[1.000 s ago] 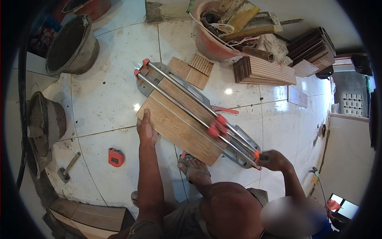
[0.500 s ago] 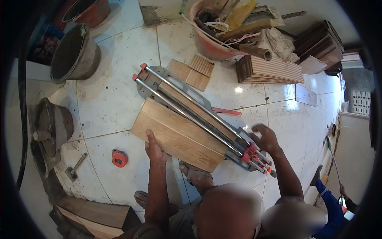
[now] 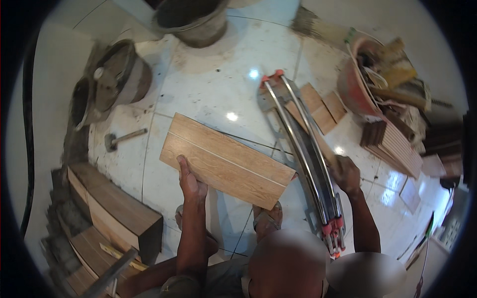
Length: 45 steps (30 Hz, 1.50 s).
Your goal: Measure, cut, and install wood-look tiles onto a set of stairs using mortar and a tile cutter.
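Note:
A wood-look tile plank (image 3: 226, 161) with a pale line along its length is held up at a tilt in my left hand (image 3: 191, 184), thumb on its face. To its right stands a manual tile cutter (image 3: 303, 149) with two chrome rails and red end fittings. My right hand (image 3: 348, 176) is closed around the near end of a narrow wood-look tile strip (image 3: 323, 149) beside the right rail. Part of that strip is hidden behind the rails. Behind the cutter, small cut tile pieces (image 3: 320, 111) lie on the floor.
A hammer (image 3: 124, 139) lies at left, near mortar buckets (image 3: 124, 74) and a dark tub (image 3: 194, 30). Tile-clad steps (image 3: 119, 203) rise at lower left, with a metal bar (image 3: 112, 273) over them. A red bucket of scraps (image 3: 353, 84) and stacked tiles (image 3: 392, 146) stand at right.
My view has swung left. The plank has come away from the cutter in my left hand. My right hand, empty before, has taken hold of the tile strip that lay on the cutter.

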{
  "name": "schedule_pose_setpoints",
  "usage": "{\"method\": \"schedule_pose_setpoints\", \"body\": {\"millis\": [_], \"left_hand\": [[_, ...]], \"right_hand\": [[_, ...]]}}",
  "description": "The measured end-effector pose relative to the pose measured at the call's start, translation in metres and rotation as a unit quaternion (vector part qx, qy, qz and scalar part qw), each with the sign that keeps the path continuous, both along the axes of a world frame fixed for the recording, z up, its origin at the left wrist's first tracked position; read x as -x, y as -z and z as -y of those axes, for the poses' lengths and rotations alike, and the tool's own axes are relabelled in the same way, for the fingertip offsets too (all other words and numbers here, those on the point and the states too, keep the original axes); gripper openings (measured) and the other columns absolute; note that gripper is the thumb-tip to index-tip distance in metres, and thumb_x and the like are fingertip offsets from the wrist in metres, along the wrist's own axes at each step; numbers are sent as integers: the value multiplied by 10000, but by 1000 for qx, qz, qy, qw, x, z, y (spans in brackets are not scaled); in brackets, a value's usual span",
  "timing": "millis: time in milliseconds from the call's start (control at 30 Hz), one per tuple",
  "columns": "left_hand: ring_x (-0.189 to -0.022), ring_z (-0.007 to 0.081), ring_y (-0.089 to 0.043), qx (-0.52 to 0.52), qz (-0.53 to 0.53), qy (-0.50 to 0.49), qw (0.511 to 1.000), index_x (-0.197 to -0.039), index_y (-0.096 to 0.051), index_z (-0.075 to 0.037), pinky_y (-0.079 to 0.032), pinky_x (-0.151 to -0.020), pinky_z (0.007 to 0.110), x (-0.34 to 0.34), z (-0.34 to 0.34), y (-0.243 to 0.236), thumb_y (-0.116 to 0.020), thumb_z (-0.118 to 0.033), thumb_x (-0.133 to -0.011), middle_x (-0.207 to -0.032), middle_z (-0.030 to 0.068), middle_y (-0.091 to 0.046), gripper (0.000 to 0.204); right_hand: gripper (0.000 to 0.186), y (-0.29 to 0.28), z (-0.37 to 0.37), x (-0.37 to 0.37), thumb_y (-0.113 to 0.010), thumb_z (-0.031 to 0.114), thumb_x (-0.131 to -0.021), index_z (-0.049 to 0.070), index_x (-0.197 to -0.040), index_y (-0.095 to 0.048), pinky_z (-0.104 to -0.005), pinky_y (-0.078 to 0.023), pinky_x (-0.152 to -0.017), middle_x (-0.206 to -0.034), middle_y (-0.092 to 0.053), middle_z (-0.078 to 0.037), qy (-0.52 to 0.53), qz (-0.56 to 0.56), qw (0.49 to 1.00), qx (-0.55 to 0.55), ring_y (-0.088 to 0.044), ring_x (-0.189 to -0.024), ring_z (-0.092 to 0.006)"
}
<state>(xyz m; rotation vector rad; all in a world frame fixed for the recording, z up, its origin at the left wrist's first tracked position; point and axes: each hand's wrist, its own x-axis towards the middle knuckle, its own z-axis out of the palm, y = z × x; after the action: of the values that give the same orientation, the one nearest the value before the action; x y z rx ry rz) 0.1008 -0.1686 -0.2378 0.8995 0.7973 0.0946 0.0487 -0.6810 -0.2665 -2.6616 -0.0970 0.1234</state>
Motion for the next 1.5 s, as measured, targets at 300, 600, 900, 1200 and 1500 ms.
{"method": "schedule_pose_setpoints", "body": {"millis": [300, 600, 900, 1200, 1500], "left_hand": [[-1390, 302, -497, 6, 13, -68, 998, -1583, -357, -102, -413, -1166, 477, -2, -47, 6, -446, -557, -1091, -1542, 137, -483, 676], [-1426, 310, -466, 5, -17, -110, 994, -1585, -363, -118, -404, -1185, 491, 23, -39, 23, -438, -606, -1074, -1581, 117, -448, 710], [-1463, 301, -421, 5, -146, -256, 956, -1620, -311, -222, -333, -1219, 545, 111, -15, -4, -305, -780, -1006, -1647, 53, -379, 830], [-1466, 323, -412, 133, -130, -221, 958, -1619, -304, -188, -363, -1198, 559, 180, 16, 59, -309, -833, -962, -1629, 94, -384, 920], [-1243, 343, -620, 161, -293, 114, 935, -1408, -534, -51, -512, -1049, 485, 173, 53, -12, -582, -687, -971, -1322, 156, -640, 773]], "right_hand": [[423, -2, 75, 42, -709, 215, -967, 2, -1316, -598, -470, -551, -921, -1201, -655, -216, 200, -64, 963, 167, -657, -1075, -394], [282, -59, -141, 48, -695, 160, -982, -18, -1199, -659, -357, -546, -875, -1125, -686, -183, 66, 11, 974, -216, -677, -1006, -272], [743, -24, -237, 16, -700, 241, -966, 5, -1575, -346, -454, -513, -1019, -1344, -617, -275, 182, -265, 862, -391, -651, -1203, -355], [666, -14, -229, 5, -736, 198, -901, 34, -1500, -494, -494, -525, -977, -1289, -634, -256, 38, -67, 986, -147, -649, -1127, -427], [599, -79, -252, -57, -744, 414, -909, 36, -1359, -625, -504, -560, -905, -1140, -720, -228, -29, -167, 985, 11, -696, -1041, -428]]}}
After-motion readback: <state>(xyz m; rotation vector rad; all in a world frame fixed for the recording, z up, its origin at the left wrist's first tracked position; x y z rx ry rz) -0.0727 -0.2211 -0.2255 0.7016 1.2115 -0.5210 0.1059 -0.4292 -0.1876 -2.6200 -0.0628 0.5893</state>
